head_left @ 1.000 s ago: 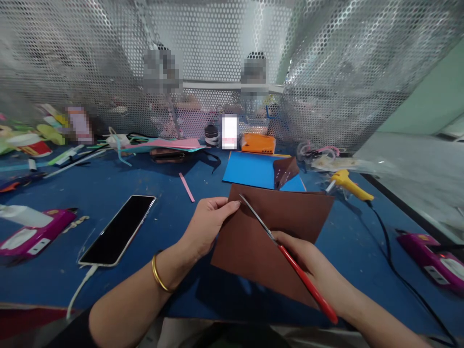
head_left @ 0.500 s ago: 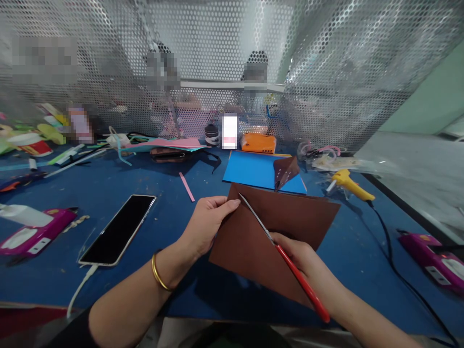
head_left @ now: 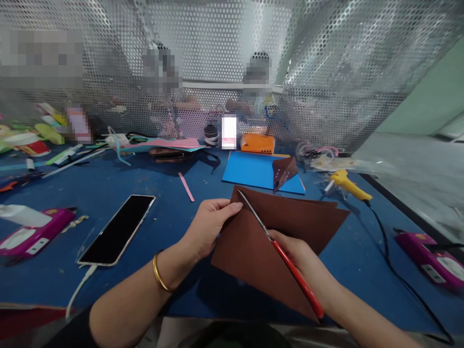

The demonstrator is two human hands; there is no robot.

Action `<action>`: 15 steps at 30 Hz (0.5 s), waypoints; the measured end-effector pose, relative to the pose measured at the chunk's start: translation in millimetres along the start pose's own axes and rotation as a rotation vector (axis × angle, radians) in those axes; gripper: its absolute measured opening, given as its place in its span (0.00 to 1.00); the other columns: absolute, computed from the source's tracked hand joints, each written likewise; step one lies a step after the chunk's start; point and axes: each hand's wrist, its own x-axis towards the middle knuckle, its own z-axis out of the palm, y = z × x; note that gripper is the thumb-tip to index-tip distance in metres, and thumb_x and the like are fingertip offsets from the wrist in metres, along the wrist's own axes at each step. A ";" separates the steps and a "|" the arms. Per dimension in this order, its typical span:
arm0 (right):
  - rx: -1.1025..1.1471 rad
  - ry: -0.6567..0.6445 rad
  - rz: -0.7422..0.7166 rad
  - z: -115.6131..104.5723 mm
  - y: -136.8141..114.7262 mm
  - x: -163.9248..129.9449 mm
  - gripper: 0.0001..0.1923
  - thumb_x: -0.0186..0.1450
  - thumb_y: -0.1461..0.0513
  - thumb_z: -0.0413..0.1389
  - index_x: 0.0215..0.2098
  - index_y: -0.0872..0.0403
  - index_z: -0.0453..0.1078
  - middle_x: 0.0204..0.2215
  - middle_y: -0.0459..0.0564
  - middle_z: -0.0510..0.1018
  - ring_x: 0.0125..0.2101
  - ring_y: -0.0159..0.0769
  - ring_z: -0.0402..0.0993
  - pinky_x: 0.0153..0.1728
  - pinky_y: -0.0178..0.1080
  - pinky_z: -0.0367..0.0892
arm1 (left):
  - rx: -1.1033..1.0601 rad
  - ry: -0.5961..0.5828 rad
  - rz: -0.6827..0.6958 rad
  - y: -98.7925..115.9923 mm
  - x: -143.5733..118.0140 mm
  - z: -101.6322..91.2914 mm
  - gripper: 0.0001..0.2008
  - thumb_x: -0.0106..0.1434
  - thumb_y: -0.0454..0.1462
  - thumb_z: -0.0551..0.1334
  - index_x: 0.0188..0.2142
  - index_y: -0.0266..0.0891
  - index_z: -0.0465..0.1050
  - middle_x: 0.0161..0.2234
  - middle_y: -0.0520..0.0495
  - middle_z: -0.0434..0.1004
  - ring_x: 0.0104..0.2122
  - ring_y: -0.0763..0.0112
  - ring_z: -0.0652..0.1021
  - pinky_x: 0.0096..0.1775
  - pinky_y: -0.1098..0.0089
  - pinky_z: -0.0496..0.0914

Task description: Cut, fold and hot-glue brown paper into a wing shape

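Brown paper [head_left: 246,251] is btwn L hand [head_left: 206,224], pinching its edge, and R hand [head_left: 299,253], gripping red scissors [head_left: 295,272] across it. Far-right corner's swung out vs a sec ago, so cut's prob progressing. Blue sheet [head_left: 250,169] lies past both hands on tabletop [head_left: 163,179].

Matt, smooth paper is seen in the brown sheet [head_left: 250,246]. Scissors [head_left: 281,252]: bright metal blades, handle coated in glossy red plastic. Toward the right edge of the dull, specked tabletop [head_left: 170,212], a glue gun [head_left: 351,185] is cased in smooth yellow plastic. Near the front left corner, a phone [head_left: 118,229] is faced with glossy black glass.
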 end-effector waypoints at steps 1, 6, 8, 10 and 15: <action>0.015 0.010 -0.002 1.1 1.3 -0.2 0.17 0.64 0.59 0.54 0.51 0.48 0.75 0.38 0.48 0.83 0.41 0.46 0.80 0.37 0.39 0.73 | 0.001 -0.004 0.001 -0.2 0.1 0.0 0.14 0.49 0.44 0.73 0.28 0.35 0.79 0.27 0.45 0.81 0.26 0.70 0.78 0.30 0.72 0.71; 0.065 0.010 0.019 3.3 3.7 -1.5 0.19 0.64 0.59 0.55 0.53 0.50 0.74 0.39 0.50 0.83 0.41 0.46 0.80 0.37 0.39 0.74 | 0.060 -0.004 0.032 1.1 0.9 -0.2 0.14 0.51 0.46 0.71 0.28 0.36 0.78 0.26 0.46 0.79 0.25 0.71 0.77 0.28 0.73 0.69; 0.062 -0.011 0.017 2.2 2.6 -1.8 0.19 0.65 0.59 0.55 0.53 0.50 0.74 0.40 0.50 0.83 0.41 0.46 0.80 0.38 0.39 0.74 | 0.090 0.031 0.090 2.3 2.2 -0.9 0.15 0.54 0.47 0.70 0.26 0.37 0.77 0.24 0.50 0.76 0.23 0.75 0.74 0.26 0.75 0.66; 0.053 -0.018 0.019 1.0 1.5 -1.9 0.19 0.65 0.59 0.55 0.54 0.49 0.74 0.41 0.50 0.83 0.42 0.46 0.80 0.38 0.39 0.74 | 0.103 0.069 0.142 3.1 3.7 -1.7 0.14 0.55 0.47 0.69 0.26 0.37 0.76 0.22 0.53 0.74 0.22 0.78 0.71 0.25 0.77 0.63; 0.033 -0.013 0.012 0.6 -0.3 -2.5 0.18 0.64 0.59 0.55 0.52 0.49 0.74 0.41 0.50 0.83 0.42 0.47 0.80 0.38 0.40 0.74 | 0.133 0.108 0.193 3.0 4.6 -2.0 0.13 0.55 0.45 0.69 0.26 0.38 0.76 0.23 0.52 0.75 0.23 0.77 0.71 0.26 0.76 0.63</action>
